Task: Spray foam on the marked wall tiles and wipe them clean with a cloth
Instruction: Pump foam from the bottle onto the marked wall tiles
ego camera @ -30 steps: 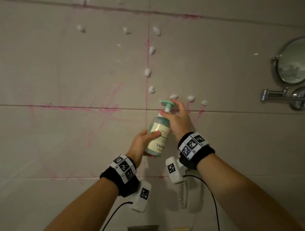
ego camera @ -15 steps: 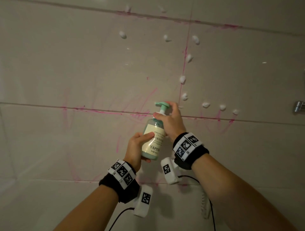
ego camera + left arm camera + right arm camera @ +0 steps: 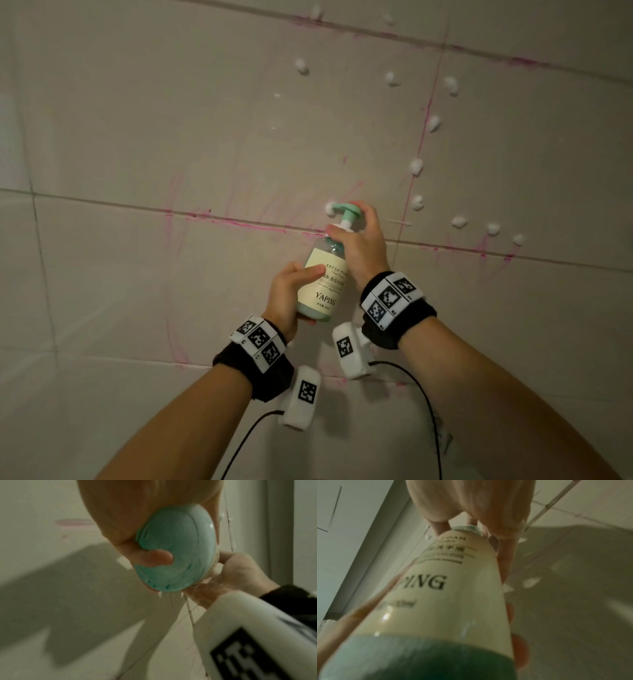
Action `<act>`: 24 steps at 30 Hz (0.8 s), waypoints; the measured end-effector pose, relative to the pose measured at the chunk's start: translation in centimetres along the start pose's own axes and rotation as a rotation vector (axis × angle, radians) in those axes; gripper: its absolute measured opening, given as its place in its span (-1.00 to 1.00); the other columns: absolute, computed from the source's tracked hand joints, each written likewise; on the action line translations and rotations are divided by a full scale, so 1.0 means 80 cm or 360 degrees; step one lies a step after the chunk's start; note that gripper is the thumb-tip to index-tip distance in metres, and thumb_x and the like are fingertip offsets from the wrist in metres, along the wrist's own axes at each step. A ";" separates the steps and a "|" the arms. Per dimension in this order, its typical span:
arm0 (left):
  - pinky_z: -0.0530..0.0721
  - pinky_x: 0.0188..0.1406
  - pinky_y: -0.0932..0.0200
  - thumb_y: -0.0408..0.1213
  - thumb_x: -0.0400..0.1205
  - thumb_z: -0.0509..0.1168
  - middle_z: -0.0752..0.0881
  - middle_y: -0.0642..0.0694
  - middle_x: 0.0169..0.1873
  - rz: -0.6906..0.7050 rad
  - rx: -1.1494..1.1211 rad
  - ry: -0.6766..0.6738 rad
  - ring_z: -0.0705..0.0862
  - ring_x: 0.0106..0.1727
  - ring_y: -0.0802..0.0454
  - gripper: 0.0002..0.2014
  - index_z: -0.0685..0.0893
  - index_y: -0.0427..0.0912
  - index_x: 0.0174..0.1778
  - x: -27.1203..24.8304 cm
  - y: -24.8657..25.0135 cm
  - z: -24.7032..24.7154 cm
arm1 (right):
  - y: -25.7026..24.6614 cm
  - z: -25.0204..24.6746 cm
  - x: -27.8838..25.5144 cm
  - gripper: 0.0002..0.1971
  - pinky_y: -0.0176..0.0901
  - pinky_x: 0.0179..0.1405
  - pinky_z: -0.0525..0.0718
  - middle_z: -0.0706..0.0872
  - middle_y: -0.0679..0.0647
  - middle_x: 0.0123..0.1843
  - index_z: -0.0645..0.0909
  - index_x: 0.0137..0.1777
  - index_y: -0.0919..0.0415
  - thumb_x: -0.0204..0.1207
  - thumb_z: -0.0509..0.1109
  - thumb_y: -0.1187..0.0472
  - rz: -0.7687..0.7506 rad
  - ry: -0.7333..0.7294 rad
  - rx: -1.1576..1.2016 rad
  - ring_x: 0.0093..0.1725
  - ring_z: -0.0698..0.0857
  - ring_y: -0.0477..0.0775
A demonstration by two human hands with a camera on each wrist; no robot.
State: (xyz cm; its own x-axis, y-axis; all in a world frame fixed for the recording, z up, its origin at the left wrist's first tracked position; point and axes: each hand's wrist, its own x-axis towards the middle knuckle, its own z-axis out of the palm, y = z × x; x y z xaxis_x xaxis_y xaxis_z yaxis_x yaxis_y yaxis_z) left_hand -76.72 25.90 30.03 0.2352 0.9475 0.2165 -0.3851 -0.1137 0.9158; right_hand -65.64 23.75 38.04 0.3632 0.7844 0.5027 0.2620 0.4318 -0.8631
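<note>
Both hands hold a foam bottle point(image 3: 323, 274) up against the tiled wall point(image 3: 137, 137). The left hand point(image 3: 287, 294) is wrapped around the lower part of the bottle, thumb lying across the cream label and the other fingers curled behind; in the left wrist view one fingertip point(image 3: 154, 558) hooks over the bottle's round turquoise base point(image 3: 175, 550). The right hand point(image 3: 359, 246) grips the bottle at its neck, with the fingers reaching up over the mint-green pump head point(image 3: 346, 210). In the right wrist view the fingers point(image 3: 440, 526) close around the neck just above the label, though that picture is blurred. The bottle leans slightly, its top tipped to the right, and the nozzle points left at the wall, where a small blob of foam point(image 3: 329, 208) sits right at its tip, just above a horizontal grout line.

The wall carries pink marker marks point(image 3: 239, 222) along the grout lines and in faint scribbles across the tiles. More white foam dabs point(image 3: 416, 167) run down the vertical pink line to the right of the bottle, and others point(image 3: 492, 229) form a short row farther right, with a few scattered higher up. Each wrist wears a black band with white square-patterned tags point(image 3: 390, 298), and a black cable point(image 3: 428, 411) hangs below the right forearm.
</note>
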 end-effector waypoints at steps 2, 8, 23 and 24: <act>0.37 -0.64 0.29 0.01 0.26 0.44 0.68 -0.14 -0.42 0.0022 0.0014 -0.0006 0.64 -0.54 -0.11 -0.51 0.47 -0.15 -0.02 0.004 0.014 -0.010 | -0.008 0.012 0.004 -0.54 0.22 -0.03 0.84 0.78 -0.15 0.03 0.56 0.09 -0.42 0.25 0.57 0.05 -0.0050 -0.0001 -0.0015 -0.14 0.85 0.01; 0.35 -0.60 0.26 0.06 0.22 0.47 0.67 -0.18 -0.35 0.0030 0.0014 0.0021 0.63 -0.50 -0.11 -0.41 0.50 -0.16 0.06 0.005 0.034 -0.044 | -0.022 0.049 0.007 -0.58 -0.03 -0.16 0.83 0.81 -0.10 0.13 0.62 0.18 -0.02 0.43 0.54 0.41 -0.0098 0.0010 0.0134 -0.24 0.85 -0.07; 0.68 -0.43 0.02 0.18 0.22 0.50 0.79 -0.29 -0.11 0.0075 0.0032 0.0022 0.79 -0.23 -0.27 -0.19 0.58 -0.34 0.25 -0.007 0.065 -0.101 | -0.043 0.114 -0.004 -0.60 0.00 -0.05 0.84 0.79 -0.13 0.05 0.59 0.22 -0.03 0.47 0.54 0.35 -0.0082 -0.0002 0.0109 -0.19 0.82 -0.10; 0.71 -0.38 -0.02 0.21 0.24 0.49 0.81 -0.28 -0.06 0.0110 0.0033 0.0012 0.80 -0.16 -0.29 -0.20 0.60 -0.30 0.26 -0.008 0.069 -0.106 | -0.049 0.120 -0.001 -0.58 -0.08 -0.08 0.83 0.78 -0.16 0.06 0.58 0.24 -0.03 0.48 0.54 0.36 -0.0108 -0.0004 0.0092 -0.19 0.80 -0.15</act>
State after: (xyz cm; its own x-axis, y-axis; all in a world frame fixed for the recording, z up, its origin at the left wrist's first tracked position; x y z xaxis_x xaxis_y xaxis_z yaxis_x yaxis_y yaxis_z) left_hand -86.57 27.19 32.07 0.2020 0.9393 0.2773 -0.3815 -0.1853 0.9056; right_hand -75.28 26.26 40.87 0.3444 0.7536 0.5600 0.2337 0.5088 -0.8285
